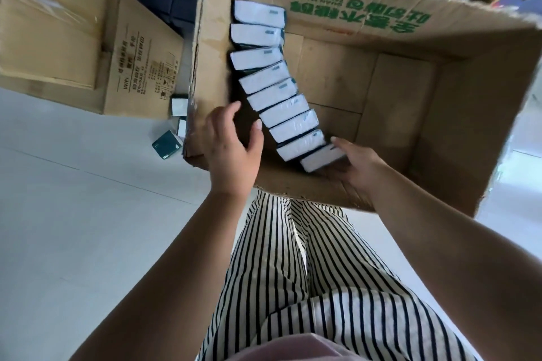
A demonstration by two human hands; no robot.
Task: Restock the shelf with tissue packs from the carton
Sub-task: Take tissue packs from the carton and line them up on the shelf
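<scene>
Tissue packs point(274, 88) on edge in a curving row along the carton point(396, 91) wall, left hand point(234, 146) spread loose by the row, right hand point(356, 164) gripping the nearest pack point(321, 157)

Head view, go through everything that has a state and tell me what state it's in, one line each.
Carton: open, mostly empty.
Tissue packs: one leaning row along the carton's left wall.
Left hand: open, beside the row.
Right hand: fingers against the nearest pack, grip unclear.
Loose packs: on the floor outside the carton.
Second carton: closed.
</scene>
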